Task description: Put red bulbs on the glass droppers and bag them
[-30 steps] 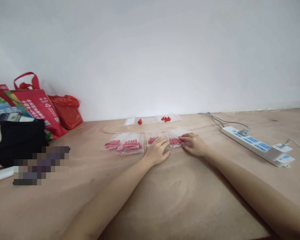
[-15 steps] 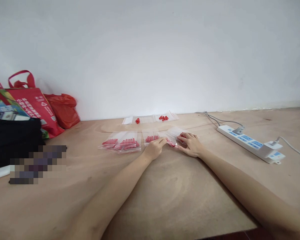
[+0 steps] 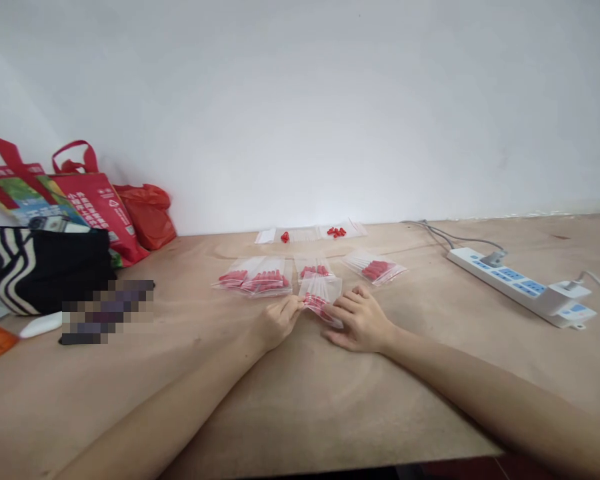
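A small clear zip-lock bag (image 3: 321, 288) with red-ended pieces inside lies in front of me, between my two hands. My left hand (image 3: 279, 323) pinches its lower left corner between thumb and fingers. Bent fingers of my right hand (image 3: 360, 320) grip the lower right edge, with the thumb lower down. Just behind is another zip-lock bag (image 3: 314, 269) of red pieces. To its right, a tilted zip-lock bag (image 3: 375, 268) holds red pieces with thin pale stems. Two overlapping zip-lock bags (image 3: 255, 277) with similar red contents lie to the left.
Along the wall lie flat bags with loose red pieces (image 3: 337, 233) and a red piece (image 3: 285, 237). A white power strip (image 3: 515, 283) with plugged cables is on the right. Shopping bags (image 3: 97, 207), a red plastic bag (image 3: 147, 213) and a black striped bag (image 3: 55, 267) stand left.
Both hands have come nearer to me, bringing the small bag away from the right-hand bag to the front middle. My right hand has left the tilted bag. The view has shifted left.
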A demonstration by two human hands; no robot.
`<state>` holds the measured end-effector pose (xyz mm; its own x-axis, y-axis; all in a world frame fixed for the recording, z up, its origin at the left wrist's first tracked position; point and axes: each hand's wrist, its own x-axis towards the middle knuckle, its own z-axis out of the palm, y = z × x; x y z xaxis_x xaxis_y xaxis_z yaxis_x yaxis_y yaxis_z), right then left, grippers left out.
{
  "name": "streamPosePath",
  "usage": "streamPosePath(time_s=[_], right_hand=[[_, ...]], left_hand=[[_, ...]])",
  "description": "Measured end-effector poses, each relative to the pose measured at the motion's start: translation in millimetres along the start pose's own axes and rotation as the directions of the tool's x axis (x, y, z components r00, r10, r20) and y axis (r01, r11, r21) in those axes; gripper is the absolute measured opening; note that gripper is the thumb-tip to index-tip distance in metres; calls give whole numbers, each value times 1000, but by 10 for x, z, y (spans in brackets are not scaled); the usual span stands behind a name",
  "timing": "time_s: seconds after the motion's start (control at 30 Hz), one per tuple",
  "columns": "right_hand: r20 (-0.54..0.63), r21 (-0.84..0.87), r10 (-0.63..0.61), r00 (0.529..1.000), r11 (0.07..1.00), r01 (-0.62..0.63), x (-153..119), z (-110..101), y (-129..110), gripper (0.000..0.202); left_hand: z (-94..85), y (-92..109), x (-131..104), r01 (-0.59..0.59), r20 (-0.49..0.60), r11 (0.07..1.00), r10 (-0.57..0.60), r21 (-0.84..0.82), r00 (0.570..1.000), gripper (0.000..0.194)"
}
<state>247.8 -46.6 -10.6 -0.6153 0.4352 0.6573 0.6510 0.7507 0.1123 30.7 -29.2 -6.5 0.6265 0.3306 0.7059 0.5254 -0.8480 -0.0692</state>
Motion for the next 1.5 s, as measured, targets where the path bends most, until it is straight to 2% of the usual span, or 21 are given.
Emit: streamPosePath(time_s=[0.1,0.3,0.43,0.57,0.77,0.97,1.13,1.3,1.5], right_hand=[[-42,-118,-36,998,993,31,6,63,4,21],[-56,-227,-146,988,965,130,-50,83,253,24],[-49,-236,-144,988,963,129,-36,141,367,27],[-46,-244,-157,986,959,142,-28,171,432,27],[-85,-317,-225,971,930,187,2,169,428,24],[-109,-358,-208,972,920,157,13,179,436,22],[-132,-404,-246,960,898,175,53,184,436,13],[-150,-409,-283,947,890,201,256,323,311,16],[-209,-406,-370,905,875,264,452,468,183,21]], left_hand=[[-3,-15,23,-48,19,999,47,12,999,17],[45,-146,37,-270,-11,956,273,116,962,21],[89,-249,40,-289,5,935,294,207,956,23],[90,-331,45,-303,-13,925,315,230,949,21],[70,-406,87,-392,-7,881,408,265,913,20],[93,-421,101,-351,-57,900,377,260,925,16],[116,-411,102,-319,-73,913,346,253,935,14],[123,-397,121,-288,-71,918,317,273,946,16],[99,-392,152,-315,-55,907,343,278,938,20]])
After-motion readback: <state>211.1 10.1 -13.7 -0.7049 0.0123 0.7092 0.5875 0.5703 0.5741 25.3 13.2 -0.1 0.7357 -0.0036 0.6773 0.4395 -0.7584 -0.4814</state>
